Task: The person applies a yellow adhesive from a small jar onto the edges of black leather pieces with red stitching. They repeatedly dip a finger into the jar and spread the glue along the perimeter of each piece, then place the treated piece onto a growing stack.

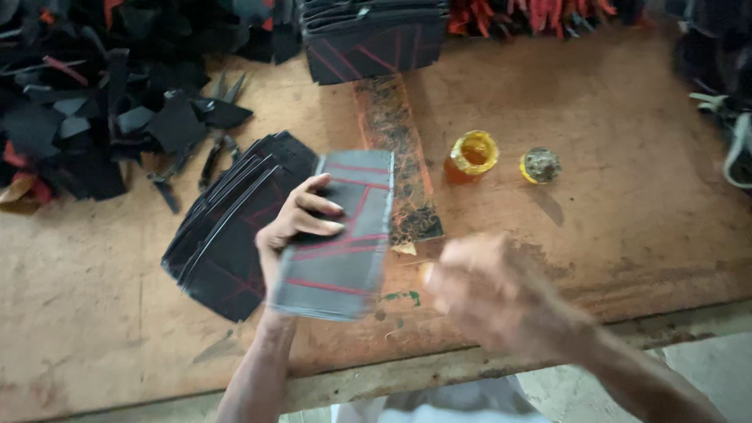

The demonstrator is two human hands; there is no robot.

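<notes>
My left hand (294, 227) grips a grey rectangular piece with red lines (341, 258), holding it up over the wooden table, fingers across its left edge. My right hand (493, 294) is blurred by motion, just right of the piece and below it, fingers curled; whether it holds anything cannot be made out. A fanned stack of black pieces with red lines (227, 227) lies on the table directly left of my left hand.
A glue-stained strip (395, 157) runs down the table's middle. An open yellow glue pot (472, 153) and its lid (540, 165) sit to the right. Black scraps (86, 102) and scissors (215, 149) lie at left; another stack (368, 39) at the back. The wooden table (627, 117) ends near me.
</notes>
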